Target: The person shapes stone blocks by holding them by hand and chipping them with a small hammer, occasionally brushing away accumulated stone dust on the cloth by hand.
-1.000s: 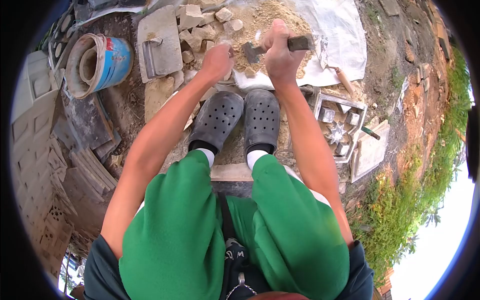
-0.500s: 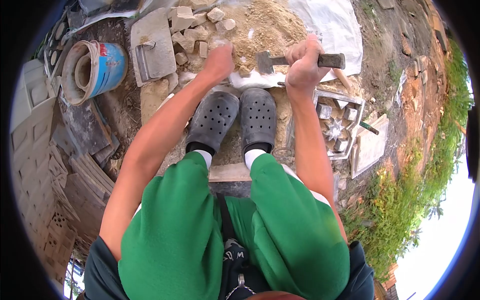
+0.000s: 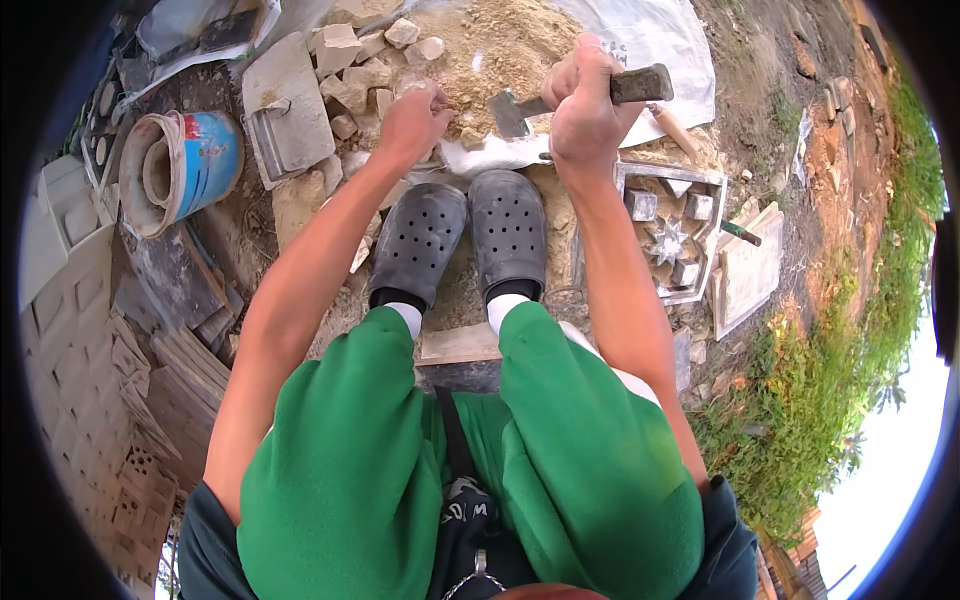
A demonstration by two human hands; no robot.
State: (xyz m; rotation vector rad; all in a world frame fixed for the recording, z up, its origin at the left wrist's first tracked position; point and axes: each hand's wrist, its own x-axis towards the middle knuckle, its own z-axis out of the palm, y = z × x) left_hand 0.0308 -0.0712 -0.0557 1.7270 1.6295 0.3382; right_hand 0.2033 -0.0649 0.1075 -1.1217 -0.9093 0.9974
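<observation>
My right hand (image 3: 584,112) is wrapped round the handle of a hammer (image 3: 508,116), whose blocky metal head points left. The handle's dark butt sticks out on the right of my fist. Left of the hammer head, my left hand (image 3: 410,124) is low over the sand with its fingers curled together. Whatever is between those fingertips is too small or hidden to name. Beyond both hands is a heap of yellowish sand and crumbs (image 3: 500,45) on a white woven sheet (image 3: 680,60). Several broken stone chunks (image 3: 345,92) are piled left of it.
Two grey clogs (image 3: 508,232) stand just below my hands. At the right are a metal mould with a star shape (image 3: 668,242), a wooden handle (image 3: 675,132) and flat pale boards (image 3: 750,270). A blue bucket (image 3: 212,165) and a dusty slab with a metal trowel-like piece (image 3: 285,135) are on the left.
The hammer and my right hand have shifted left and slightly up, and the hammer head is turned differently. My left hand has moved a little left. The view has tilted slightly.
</observation>
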